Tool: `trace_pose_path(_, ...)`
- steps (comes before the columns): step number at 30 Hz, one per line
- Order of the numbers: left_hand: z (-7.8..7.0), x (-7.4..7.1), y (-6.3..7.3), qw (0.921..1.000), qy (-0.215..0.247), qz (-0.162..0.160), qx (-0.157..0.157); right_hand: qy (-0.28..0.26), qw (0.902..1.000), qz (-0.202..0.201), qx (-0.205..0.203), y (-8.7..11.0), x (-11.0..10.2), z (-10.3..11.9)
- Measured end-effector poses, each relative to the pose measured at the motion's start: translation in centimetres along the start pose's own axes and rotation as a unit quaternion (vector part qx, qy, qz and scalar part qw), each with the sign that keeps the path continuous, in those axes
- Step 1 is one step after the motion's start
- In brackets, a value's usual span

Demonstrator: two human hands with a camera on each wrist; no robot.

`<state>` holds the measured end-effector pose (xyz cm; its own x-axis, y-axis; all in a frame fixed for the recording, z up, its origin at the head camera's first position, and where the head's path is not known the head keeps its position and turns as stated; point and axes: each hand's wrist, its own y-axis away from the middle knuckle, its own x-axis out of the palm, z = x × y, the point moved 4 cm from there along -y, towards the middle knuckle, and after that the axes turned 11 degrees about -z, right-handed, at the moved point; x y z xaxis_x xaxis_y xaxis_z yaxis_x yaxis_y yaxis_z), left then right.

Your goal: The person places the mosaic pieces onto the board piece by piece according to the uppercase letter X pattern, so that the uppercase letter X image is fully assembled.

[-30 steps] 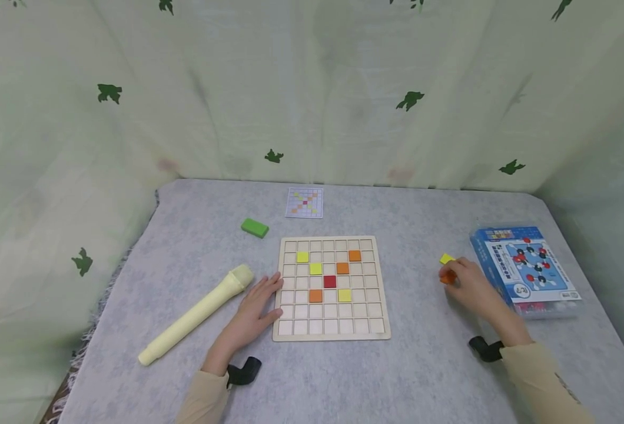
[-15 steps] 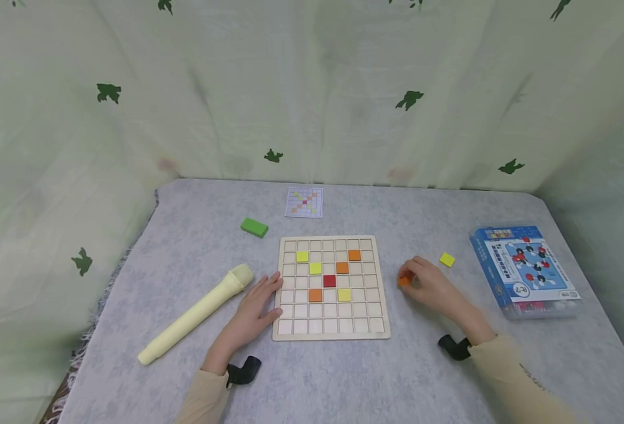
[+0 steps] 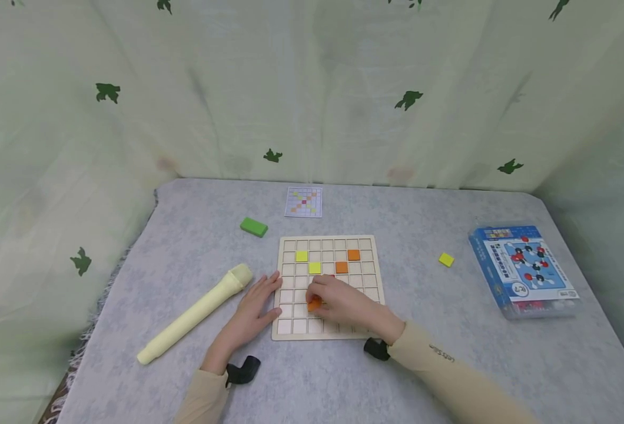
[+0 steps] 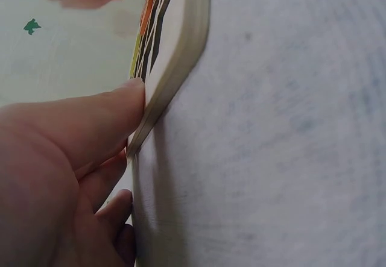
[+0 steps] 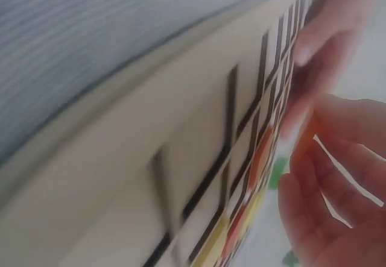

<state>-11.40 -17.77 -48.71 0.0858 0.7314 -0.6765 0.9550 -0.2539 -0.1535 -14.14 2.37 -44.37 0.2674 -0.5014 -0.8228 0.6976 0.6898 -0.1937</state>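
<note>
A square wooden grid board (image 3: 292,327) lies on the table with yellow, orange and red square tiles set in some of its cells. My right hand (image 3: 341,301) is over the board's lower middle and pinches an orange tile (image 3: 314,305) between thumb and fingers; the right wrist view shows that tile (image 5: 306,135) just off the board's face. This hand covers several cells and most of the red tile. My left hand (image 3: 255,309) lies flat at the board's left edge, its fingertips and thumb (image 4: 129,101) touching the rim.
A loose yellow tile (image 3: 447,259) lies to the right, before a blue boxed molecule set (image 3: 526,271). Behind the board are a pattern card (image 3: 304,202) and a green block (image 3: 254,227). A pale yellow microphone-shaped stick (image 3: 195,315) lies left of my left hand.
My right hand has carried the orange tile leftward from beside the loose yellow tile to over the board. The yellow tile stays behind on the table. My left hand has not moved.
</note>
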Motion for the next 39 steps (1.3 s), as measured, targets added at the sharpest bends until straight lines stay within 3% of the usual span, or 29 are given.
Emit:
trace_pose_path(5, 0.0, 0.0, -0.1, 1.0000, 0.002, -0.004, 0.009, 0.028, 0.9993, 0.021, -0.010, -1.6, 1.9, 1.2)
trace_pose_path(10, 0.1, 0.0, -0.1, 0.9998, 0.001, -0.008, 0.016, 0.050, 0.9985, 0.017, -0.015, -2.1, 2.9, 1.3)
trace_pose_path(13, 0.1, 0.0, -0.2, 0.9998, 0.002, -0.009, 0.018, 0.048, 0.9987, 0.015, -0.008, -2.1, 2.9, 1.2)
trace_pose_path(17, 0.0, 0.0, -0.2, 0.9998, 0.005, -0.009, 0.016, 0.006, 0.9993, 0.008, 0.034, -1.4, 1.6, 0.3)
trace_pose_path(23, 0.1, 0.2, -0.1, 0.9999, 0.005, -0.005, 0.008, -0.055, 0.9876, -0.070, 0.130, 2.4, -3.1, -4.6)
trace_pose_path(31, 0.2, 0.2, 0.1, 1.0000, 0.002, -0.007, 0.004, 0.002, 0.9557, -0.180, 0.233, 9.7, -9.5, -13.5)
trace_pose_path(35, 0.3, 0.2, 0.1, 0.9999, 0.004, -0.009, 0.007, 0.015, 0.9444, -0.182, 0.274, 12.1, -11.0, -16.1)
trace_pose_path(39, 0.3, 0.2, 0.1, 0.9999, 0.007, -0.010, 0.008, 0.028, 0.9390, -0.165, 0.301, 13.0, -11.4, -17.0)
